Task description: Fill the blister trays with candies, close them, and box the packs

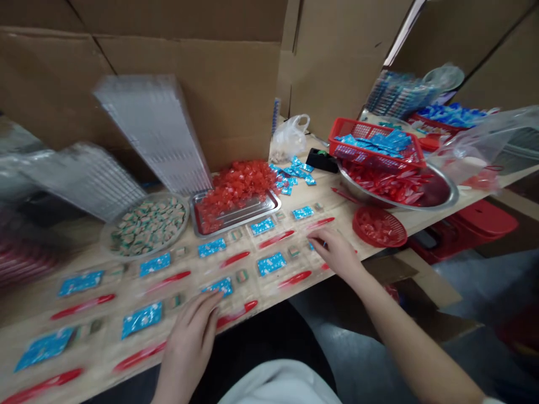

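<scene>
Left hand [189, 342] open, unpinched, fingertips on blue packet [218, 287] at lower centre of frame; right hand [337, 255] likewise open, nearest red spoon [320, 223], lying slantwise just beyond its fingers.

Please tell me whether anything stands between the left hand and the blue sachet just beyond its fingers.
Nothing visible does. The left hand reaches the lower edge of the blue sachet directly. The red plastic stick lies to the right of the hand, beside the sachet rather than between them.
</scene>
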Available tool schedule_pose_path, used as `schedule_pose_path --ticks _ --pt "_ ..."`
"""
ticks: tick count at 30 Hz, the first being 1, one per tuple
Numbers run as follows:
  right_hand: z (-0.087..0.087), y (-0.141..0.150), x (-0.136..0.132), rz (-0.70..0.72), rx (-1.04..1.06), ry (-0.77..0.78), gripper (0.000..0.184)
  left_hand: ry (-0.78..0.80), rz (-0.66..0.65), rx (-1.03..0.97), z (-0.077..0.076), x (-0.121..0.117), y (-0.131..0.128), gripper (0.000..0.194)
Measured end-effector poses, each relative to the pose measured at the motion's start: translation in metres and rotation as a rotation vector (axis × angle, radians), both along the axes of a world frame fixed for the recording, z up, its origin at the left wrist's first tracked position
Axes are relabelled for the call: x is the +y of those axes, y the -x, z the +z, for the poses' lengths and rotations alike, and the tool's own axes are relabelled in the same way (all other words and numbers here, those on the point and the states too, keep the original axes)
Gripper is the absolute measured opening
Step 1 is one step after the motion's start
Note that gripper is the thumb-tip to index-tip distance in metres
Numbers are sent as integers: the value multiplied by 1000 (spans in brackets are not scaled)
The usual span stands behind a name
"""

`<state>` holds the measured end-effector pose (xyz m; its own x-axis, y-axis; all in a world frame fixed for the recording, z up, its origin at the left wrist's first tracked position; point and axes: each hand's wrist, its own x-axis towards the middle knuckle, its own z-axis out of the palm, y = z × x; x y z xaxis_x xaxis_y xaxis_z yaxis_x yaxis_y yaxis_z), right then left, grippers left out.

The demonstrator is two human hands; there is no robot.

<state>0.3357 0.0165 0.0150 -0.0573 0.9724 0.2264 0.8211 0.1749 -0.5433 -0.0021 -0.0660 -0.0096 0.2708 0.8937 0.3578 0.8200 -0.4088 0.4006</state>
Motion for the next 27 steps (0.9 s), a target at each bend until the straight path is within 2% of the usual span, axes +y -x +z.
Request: schedule_pose_path --ticks 2,3,6,8,12,14,17,19,21,24,27 --pt "-8 40 -39 -1 181 7 18 26 -14 -22 2 -3 -3 27" --pt "-11 60 -55 60 243 36 19 34 -8 -39 3 -5 -3 25" --pt "-13 106 -79 223 329 83 23 45 65 -125 6 -8 4 21" --pt "-12 124 -71 279 326 71 24 49 172 -212 8 -7 14 19" --pt "-9 157 -22 441 178 5 20 71 372 -375 4 1 40 21" --pt "-8 181 -1 522 66 -82 12 52 399 -365 0 6 51 26" --pt "-10 216 12 595 17 -192 28 -50 417 -277 3 18 76 31" --pt "-13 231 11 616 74 -216 27 -130 460 -224 14 27 106 29" --pt "-19 235 12 624 134 -248 23 -195 519 -152 32 37 147 26" --pt "-31 225 21 648 158 -320 22 -229 599 28 65 53 211 22" --pt "-43 204 34 666 109 -361 19 -212 624 109 94 77 252 21"
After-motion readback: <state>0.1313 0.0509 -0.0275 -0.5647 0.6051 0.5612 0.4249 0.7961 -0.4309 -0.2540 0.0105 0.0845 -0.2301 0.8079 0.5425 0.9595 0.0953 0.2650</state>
